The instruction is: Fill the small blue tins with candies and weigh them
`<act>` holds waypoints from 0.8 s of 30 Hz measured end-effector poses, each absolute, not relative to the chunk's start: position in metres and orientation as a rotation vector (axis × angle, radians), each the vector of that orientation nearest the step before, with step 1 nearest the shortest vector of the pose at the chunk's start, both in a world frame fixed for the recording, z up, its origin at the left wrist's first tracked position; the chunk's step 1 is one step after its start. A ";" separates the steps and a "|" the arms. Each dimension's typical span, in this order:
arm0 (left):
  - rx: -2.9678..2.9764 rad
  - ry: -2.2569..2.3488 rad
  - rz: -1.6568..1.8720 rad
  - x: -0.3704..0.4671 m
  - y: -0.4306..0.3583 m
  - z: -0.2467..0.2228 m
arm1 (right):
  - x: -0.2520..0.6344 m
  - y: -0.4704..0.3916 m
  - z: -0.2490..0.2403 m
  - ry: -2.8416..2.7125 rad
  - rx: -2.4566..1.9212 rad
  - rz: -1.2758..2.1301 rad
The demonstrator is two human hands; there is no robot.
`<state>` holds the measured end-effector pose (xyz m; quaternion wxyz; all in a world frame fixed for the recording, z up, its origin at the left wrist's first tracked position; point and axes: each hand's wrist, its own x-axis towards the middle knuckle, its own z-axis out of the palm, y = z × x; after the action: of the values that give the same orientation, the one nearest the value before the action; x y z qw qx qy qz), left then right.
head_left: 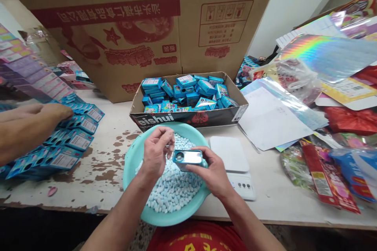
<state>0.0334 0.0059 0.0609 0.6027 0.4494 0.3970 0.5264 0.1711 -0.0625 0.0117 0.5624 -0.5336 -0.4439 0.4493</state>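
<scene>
Over a turquoise basin (132, 188) sit both of my hands. Small pale blue and white candies (173, 190) fill much of it. My right hand (210, 168) grips a small blue box (188, 158), its end with a round hole facing up. Just left of the box, my left hand (157, 151) has its fingers curled and pressed together; whether something small is between them cannot be made out. Behind the basin, an open carton (188, 119) holds several blue boxes (186, 81).
At the left, another person's hand (55, 113) touches rows of blue boxes (76, 140). A white scale (231, 155) stands right of the basin. Papers (271, 113) and plastic packets (324, 176) lie at the right. A large cardboard box (141, 31) rises at the back.
</scene>
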 end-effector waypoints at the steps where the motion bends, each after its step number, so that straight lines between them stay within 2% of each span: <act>1: 1.056 0.945 1.227 0.028 0.009 0.059 | 0.175 -0.064 0.011 -0.998 -1.235 1.073; 3: 1.132 1.021 1.117 0.018 0.014 0.049 | 0.180 -0.066 0.010 -0.955 -1.212 1.067; 7: 1.471 1.115 0.526 0.003 0.017 0.022 | 0.182 -0.069 0.016 -0.989 -1.176 1.070; 9: 1.734 1.098 0.347 -0.003 0.017 0.019 | 0.187 -0.072 0.021 -0.944 -1.152 1.068; 11: 1.943 1.103 0.325 -0.006 0.020 0.024 | 0.200 -0.076 0.024 -0.870 -1.158 1.010; 17: 2.145 1.364 0.625 0.014 0.084 0.056 | 0.256 -0.078 -0.001 -0.632 -1.365 0.629; 24: 2.402 1.388 0.296 0.104 0.189 0.061 | 0.276 -0.072 -0.057 -0.622 -1.514 0.562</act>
<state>0.1036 0.1894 0.0614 0.1749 0.8476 0.4899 0.1046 0.2763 -0.0722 -0.0569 0.6483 -0.6662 -0.2736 0.2471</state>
